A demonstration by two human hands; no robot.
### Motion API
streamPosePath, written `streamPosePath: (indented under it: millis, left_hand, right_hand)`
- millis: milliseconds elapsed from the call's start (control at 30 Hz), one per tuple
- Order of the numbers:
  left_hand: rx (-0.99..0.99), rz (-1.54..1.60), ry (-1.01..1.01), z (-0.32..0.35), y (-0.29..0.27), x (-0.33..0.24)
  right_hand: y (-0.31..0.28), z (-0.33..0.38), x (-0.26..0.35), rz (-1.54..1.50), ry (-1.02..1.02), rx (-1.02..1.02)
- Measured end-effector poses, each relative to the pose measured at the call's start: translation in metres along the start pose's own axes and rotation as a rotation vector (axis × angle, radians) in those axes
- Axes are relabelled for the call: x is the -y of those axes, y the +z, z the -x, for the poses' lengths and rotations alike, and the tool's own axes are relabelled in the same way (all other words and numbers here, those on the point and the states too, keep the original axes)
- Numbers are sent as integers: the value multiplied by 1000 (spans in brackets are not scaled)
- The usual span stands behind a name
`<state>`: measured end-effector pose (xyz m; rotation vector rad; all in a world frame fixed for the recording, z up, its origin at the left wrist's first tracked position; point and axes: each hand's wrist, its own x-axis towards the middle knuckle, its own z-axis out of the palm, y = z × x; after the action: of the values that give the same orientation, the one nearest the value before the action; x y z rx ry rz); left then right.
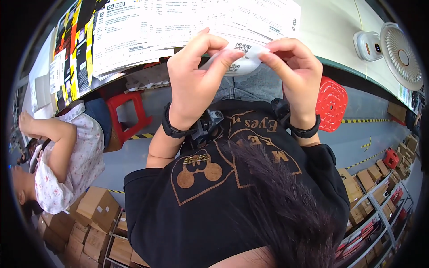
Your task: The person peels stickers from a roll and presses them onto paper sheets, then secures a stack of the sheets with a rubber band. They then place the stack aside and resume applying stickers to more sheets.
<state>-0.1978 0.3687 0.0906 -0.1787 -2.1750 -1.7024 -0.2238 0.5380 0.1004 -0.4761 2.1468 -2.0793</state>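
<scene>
Between my two hands is a strip of white labels (251, 66) printed with black square codes, bent into a curve. My left hand (193, 77) pinches its left part between thumb and forefinger. At the strip's right end, the thumb and forefinger of my right hand (298, 75) are closed on its edge. Dark bands circle both wrists. Just beyond the hands, stacks of white printed sheets (123, 42) lie on the table (333, 42), overlapping one another.
Yellow, black and red packages (81, 67) lie at the table's left end. A small white fan (402, 56) stands at the right. Red stools (331, 105) are below the table edge. Another person (71, 156) sits at the left. Cardboard boxes (98, 207) fill shelves behind.
</scene>
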Motion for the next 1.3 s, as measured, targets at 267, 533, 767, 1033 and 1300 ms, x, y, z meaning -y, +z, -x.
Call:
streamPosePath:
  millis: [267,533,767,1033,1300]
  left_hand:
    - [277,18,-211,1,9,16]
    - [176,-105,-22,-5,27,22]
    - [119,-87,-30,-6,57,14]
    - [459,-289,28,-22,43,-13]
    - [583,-711,433,-25,52,0]
  right_hand:
    - [-21,-17,-36,-156,-152,-141]
    - [-26,-9,-46,-438,2,-47]
    - [-41,7,-50,-235,-4,-6]
    - [-61,6,-12,-210,16,-176]
    - [-95,-33,-18,-65,25,-444]
